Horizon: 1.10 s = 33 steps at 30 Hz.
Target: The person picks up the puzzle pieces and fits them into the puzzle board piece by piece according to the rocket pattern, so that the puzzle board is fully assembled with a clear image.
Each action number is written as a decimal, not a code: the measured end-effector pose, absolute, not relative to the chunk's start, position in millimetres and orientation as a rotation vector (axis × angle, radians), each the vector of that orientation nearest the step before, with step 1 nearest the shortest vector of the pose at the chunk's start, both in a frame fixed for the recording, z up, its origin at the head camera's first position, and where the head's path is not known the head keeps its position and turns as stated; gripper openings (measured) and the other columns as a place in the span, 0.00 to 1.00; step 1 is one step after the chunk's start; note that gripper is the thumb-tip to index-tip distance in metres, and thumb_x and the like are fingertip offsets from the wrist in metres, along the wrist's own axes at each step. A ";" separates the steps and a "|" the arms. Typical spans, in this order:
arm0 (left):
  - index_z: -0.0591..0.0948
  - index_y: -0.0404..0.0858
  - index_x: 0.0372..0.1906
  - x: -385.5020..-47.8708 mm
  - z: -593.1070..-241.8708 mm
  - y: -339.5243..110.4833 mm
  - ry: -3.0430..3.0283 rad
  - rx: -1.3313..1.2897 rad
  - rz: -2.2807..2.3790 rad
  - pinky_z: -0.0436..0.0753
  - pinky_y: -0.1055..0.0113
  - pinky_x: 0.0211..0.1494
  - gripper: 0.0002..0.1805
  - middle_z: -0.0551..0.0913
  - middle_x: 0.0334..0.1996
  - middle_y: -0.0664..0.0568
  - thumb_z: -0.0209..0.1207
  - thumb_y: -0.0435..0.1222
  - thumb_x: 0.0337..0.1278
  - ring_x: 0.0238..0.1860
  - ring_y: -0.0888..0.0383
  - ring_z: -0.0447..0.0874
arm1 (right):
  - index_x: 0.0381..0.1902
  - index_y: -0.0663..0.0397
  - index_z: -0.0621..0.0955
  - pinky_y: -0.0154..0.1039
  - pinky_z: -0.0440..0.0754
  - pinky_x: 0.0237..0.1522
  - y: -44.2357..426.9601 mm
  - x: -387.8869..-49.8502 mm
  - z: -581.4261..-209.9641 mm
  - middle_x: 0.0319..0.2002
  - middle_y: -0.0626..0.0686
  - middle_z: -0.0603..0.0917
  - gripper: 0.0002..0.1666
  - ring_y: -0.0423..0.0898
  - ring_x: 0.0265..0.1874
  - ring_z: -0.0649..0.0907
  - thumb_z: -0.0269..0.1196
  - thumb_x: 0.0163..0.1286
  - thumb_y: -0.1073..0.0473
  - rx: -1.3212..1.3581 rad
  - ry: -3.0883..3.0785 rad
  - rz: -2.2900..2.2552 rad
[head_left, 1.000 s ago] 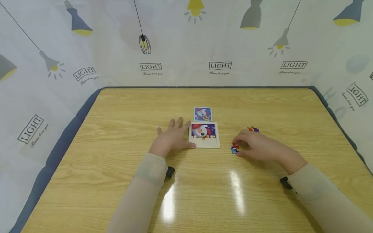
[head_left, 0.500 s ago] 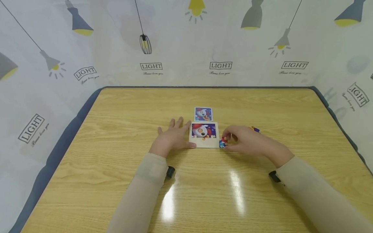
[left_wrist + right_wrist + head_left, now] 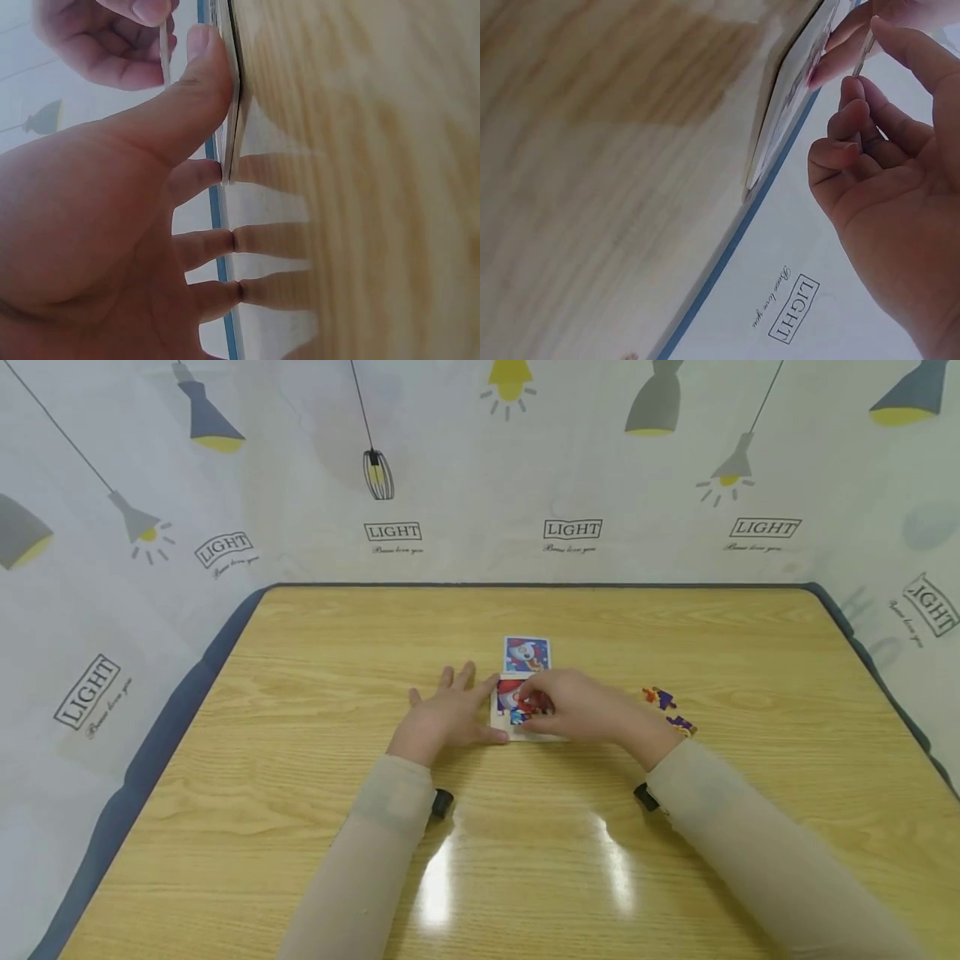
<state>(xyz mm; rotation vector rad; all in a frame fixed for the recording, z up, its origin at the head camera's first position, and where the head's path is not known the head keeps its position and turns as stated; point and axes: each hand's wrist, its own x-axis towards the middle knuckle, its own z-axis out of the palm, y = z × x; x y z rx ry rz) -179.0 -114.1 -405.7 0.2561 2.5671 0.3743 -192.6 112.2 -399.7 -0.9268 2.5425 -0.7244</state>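
Note:
A small jigsaw puzzle board (image 3: 531, 737) lies flat on the table, its upper part filled with a picture in red, white and purple. My left hand (image 3: 442, 718) rests at its left side with fingers spread, the thumb on the board's lower left edge. Above the board, my right hand (image 3: 585, 710) pinches a blue and red puzzle piece (image 3: 517, 717) between thumb and fingers. In the right wrist view this piece (image 3: 865, 51) appears edge-on, raised clear of the board (image 3: 787, 112). The right hand hides much of the picture.
Directly behind the board lies a picture card (image 3: 527, 653) with a similar design. Loose puzzle pieces (image 3: 660, 697) lie to the right on the wooden table (image 3: 337, 635). A lamp-patterned wall covering (image 3: 480, 468) stands beyond the table's back edge.
My right hand has carried the pinched piece leftward from the table to over the board, uncovering the loose pieces at right. The left hand stays at the board's edge.

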 end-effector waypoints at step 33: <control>0.47 0.67 0.87 -182.8 -412.8 -116.4 2.572 0.274 0.401 0.33 0.17 0.78 0.61 0.32 0.89 0.49 0.68 0.71 0.54 0.89 0.39 0.25 | 0.48 0.58 0.88 0.39 0.86 0.45 88.4 -194.7 -410.7 0.43 0.52 0.87 0.11 0.43 0.39 0.82 0.70 0.73 0.59 -1.058 2.564 -0.616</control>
